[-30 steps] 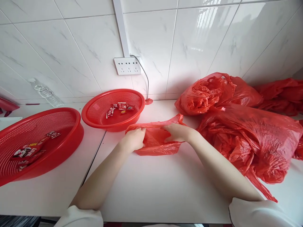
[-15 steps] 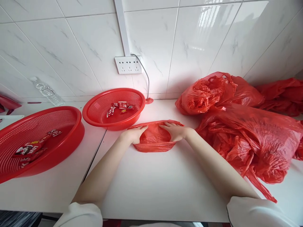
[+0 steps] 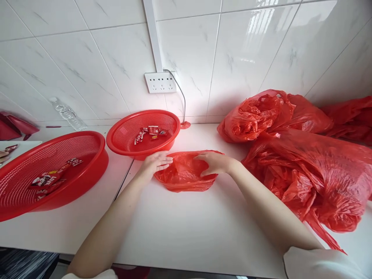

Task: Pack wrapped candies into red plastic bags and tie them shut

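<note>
On the white table in front of me lies a red plastic bag (image 3: 186, 180) with its mouth spread wide, facing up. My left hand (image 3: 154, 164) is at the bag's left rim, fingers stretched out and holding nothing. Over the right side of the mouth is my right hand (image 3: 213, 162), its thumb and fingers apart and curved inside the opening. Just behind the bag, to the left, stands a red plastic basket (image 3: 116, 133) with several small red snack packets (image 3: 154, 131) in it.
A larger red basket (image 3: 93, 182) with packets stands at left. Beyond it, another person's hand (image 3: 3, 157) shows beside a small packet (image 3: 11, 148). A clear bottle (image 3: 68, 113) lies by the wall. Bundled red plastic bags (image 3: 314, 170) fill the right side. A socket panel (image 3: 161, 82) is on the wall.
My left hand has come out of the bag's mouth and moved left to its rim. The bag's mouth looks wider. Another person's hand has appeared at the far left.
</note>
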A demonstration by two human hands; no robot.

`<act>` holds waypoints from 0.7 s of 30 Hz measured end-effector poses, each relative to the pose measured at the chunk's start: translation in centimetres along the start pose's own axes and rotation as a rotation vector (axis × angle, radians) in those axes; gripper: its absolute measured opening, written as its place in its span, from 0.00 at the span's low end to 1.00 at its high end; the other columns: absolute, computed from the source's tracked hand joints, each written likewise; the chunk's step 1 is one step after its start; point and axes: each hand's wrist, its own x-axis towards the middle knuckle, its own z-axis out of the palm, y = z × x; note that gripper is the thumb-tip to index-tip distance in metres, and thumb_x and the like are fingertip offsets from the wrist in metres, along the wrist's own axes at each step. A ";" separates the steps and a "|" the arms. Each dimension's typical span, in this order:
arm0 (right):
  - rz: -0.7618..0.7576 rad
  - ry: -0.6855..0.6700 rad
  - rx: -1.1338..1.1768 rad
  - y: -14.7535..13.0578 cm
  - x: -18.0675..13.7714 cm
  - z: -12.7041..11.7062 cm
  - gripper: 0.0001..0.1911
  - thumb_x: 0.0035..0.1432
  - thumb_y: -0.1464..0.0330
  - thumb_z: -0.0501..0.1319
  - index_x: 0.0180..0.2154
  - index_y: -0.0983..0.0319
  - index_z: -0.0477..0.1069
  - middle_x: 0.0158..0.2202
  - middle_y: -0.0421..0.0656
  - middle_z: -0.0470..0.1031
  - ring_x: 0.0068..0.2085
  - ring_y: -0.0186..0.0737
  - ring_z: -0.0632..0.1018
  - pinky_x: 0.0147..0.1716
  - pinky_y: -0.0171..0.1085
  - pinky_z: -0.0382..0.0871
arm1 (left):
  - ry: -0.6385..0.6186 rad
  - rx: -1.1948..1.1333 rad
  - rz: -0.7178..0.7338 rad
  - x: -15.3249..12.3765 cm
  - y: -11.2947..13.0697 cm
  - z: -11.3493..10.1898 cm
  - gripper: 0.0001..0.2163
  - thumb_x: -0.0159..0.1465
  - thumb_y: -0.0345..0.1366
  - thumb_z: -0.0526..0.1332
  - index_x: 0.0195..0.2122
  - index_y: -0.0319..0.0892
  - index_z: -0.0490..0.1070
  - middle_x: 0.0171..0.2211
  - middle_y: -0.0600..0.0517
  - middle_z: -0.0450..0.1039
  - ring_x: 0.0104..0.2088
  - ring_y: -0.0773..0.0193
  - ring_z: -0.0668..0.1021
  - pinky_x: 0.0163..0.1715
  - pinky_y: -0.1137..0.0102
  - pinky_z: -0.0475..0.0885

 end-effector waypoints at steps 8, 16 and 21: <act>-0.078 0.122 0.013 -2.9 -1.6 -1.2 0.22 0.61 0.58 0.56 0.54 0.59 0.69 0.49 0.47 0.75 0.46 0.47 0.76 0.41 0.39 0.69 | 0.213 -0.790 -0.179 1.3 1.0 -1.3 0.18 0.60 0.34 0.56 0.50 0.29 0.66 0.44 0.34 0.76 0.50 0.51 0.77 0.40 0.69 0.79; -0.186 0.219 0.097 -3.5 -1.1 -2.9 0.16 0.60 0.63 0.57 0.50 0.57 0.71 0.47 0.43 0.77 0.43 0.44 0.78 0.41 0.38 0.70 | 0.219 -0.677 0.023 1.4 -3.3 0.4 0.03 0.55 0.27 0.58 0.30 0.39 0.70 0.37 0.50 0.79 0.43 0.60 0.80 0.53 0.60 0.72; -0.192 0.422 0.096 -4.1 0.4 -3.7 0.13 0.64 0.68 0.53 0.47 0.57 0.72 0.44 0.42 0.78 0.42 0.42 0.78 0.42 0.38 0.68 | 0.139 -0.632 0.000 1.0 -4.5 2.0 0.03 0.55 0.29 0.58 0.27 0.38 0.72 0.37 0.48 0.80 0.45 0.56 0.79 0.55 0.55 0.69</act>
